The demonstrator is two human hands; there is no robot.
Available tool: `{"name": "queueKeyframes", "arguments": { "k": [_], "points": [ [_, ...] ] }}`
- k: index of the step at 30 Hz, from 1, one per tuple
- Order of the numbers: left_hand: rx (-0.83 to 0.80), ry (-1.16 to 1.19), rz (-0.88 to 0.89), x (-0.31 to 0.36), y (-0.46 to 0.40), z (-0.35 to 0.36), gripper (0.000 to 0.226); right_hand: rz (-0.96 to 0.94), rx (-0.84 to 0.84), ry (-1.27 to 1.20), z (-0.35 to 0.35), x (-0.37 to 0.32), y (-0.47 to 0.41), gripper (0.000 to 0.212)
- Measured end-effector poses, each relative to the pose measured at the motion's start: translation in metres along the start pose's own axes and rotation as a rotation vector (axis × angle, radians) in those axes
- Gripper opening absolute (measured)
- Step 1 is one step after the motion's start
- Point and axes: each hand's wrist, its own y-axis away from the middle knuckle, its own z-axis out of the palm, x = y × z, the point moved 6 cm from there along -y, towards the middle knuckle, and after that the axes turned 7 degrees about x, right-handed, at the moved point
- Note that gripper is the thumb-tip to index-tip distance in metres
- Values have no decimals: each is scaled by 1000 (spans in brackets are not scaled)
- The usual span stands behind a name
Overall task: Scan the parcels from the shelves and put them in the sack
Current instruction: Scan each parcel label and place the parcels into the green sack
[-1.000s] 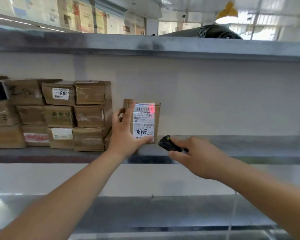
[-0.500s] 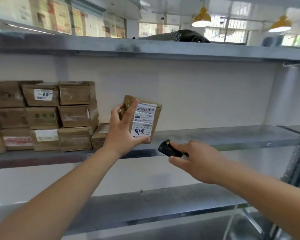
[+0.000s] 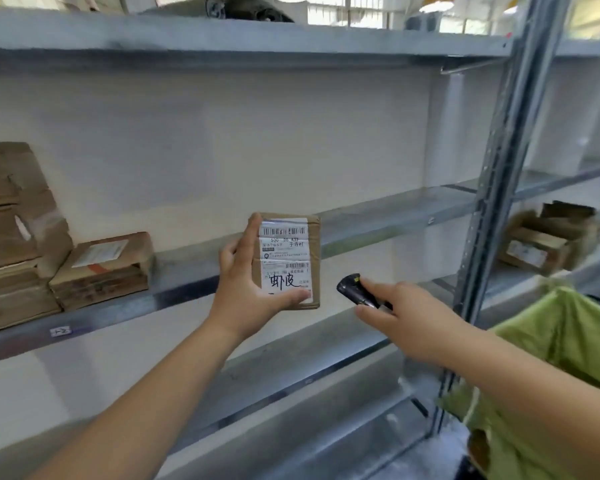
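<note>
Held parcel: a small brown cardboard box (image 3: 286, 261), gripped in the left hand (image 3: 243, 292), carries a white shipping label (image 3: 284, 259) facing the camera.
Top of label: a barcode, and under it the printed line "530 D5 K33".
Beside that line: the characters "于寺村".
Lower half: big handwritten black marker, "虾皮".
Fine print: too small to read.
Shelf edge tag (image 3: 60, 331): a small white sticker on the grey metal shelf, markings blurred.
Flat brown box (image 3: 101, 268) on the shelf: white label, unreadable.

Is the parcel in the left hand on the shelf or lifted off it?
Lifted off: the left hand grips the parcel upright, in front of the shelf.
</note>
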Motion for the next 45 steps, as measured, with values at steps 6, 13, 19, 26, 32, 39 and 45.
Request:
{"name": "queueKeyframes", "arguments": {
  "k": [6, 13, 19, 26, 32, 39, 45],
  "points": [
    [-217, 202, -85, 8, 48, 136, 135, 288, 33, -73, 5, 122, 57, 66],
    [-478, 401, -243, 19, 104, 300, 136, 520, 205, -186, -3, 245, 136, 57],
    [-689, 414, -321, 35, 128, 428, 138, 818, 234, -189, -15, 349, 182, 61],
    [-854, 441, -338, 61, 120, 536, 132, 1024, 329, -273, -32, 420, 196, 63],
    [-1011, 442, -368, 64, 109, 617, 133, 1118, 338, -240, -36, 459, 195, 64],
    [-1179, 367, -399, 50, 106, 735, 149, 1288, 370, -223, -35, 507, 186, 69],
    [-1356, 217, -420, 23, 126, 834, 145, 1478, 398, -231, -26, 548, 157, 69]
  ]
}}
